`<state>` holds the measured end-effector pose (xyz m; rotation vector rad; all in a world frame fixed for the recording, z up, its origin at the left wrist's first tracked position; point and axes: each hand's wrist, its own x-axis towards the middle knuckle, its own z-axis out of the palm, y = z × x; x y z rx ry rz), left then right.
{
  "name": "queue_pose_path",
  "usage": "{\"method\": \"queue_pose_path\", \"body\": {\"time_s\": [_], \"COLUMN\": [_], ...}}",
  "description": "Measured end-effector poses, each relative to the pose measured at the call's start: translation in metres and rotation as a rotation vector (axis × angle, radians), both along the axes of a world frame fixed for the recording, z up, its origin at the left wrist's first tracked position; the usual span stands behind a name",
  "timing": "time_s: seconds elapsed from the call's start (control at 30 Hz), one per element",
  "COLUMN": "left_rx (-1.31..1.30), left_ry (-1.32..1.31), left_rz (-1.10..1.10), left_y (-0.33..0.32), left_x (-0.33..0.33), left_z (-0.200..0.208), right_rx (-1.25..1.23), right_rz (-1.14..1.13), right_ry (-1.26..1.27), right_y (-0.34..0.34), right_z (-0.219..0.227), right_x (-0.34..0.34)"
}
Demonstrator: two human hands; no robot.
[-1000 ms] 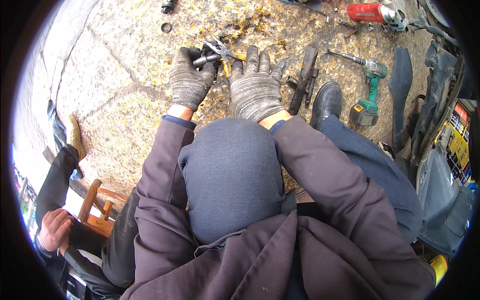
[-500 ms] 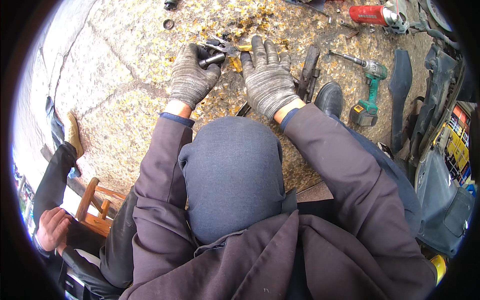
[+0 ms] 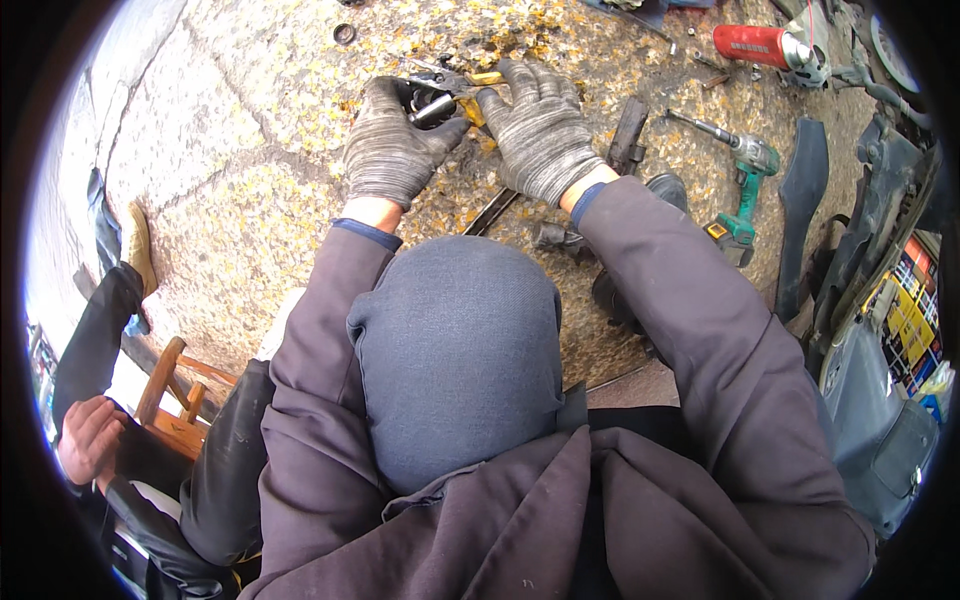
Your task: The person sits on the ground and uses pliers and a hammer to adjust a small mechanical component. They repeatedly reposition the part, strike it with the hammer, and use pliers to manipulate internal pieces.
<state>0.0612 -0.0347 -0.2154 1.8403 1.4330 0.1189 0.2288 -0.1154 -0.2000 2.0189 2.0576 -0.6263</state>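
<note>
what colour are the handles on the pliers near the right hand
The handles are yellow, showing best in the head view.

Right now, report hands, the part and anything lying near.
Left hand holds silver cylinder. Right hand at yellow-handled pliers, grip unclear. Cylinder beside pliers, contact unclear. Green drill off to the right, apart from both hands.

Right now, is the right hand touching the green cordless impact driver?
Apart: the head view shows speckled ground between the gloved right hand and the green cordless impact driver.
</note>
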Motion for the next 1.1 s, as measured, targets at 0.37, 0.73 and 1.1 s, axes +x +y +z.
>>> {"method": "queue_pose_path", "body": {"time_s": [0.37,0.73,1.1], "left_rx": [-0.029,-0.083,-0.024], "left_ry": [0.161,0.383,0.259], "left_rz": [-0.064,-0.2,-0.151], "left_y": [0.018,0.036,0.028], "left_x": [-0.002,-0.004,-0.01], "left_z": [0.01,0.007,-0.008], "right_rx": [-0.053,-0.251,-0.252], "right_rz": [0.01,0.174,0.164], "right_ry": [0.057,-0.007,0.061], "right_y": [0.02,0.072,0.071], "right_z": [0.007,0.012,-0.011], "right_x": [0.013,0.03,0.029]}}
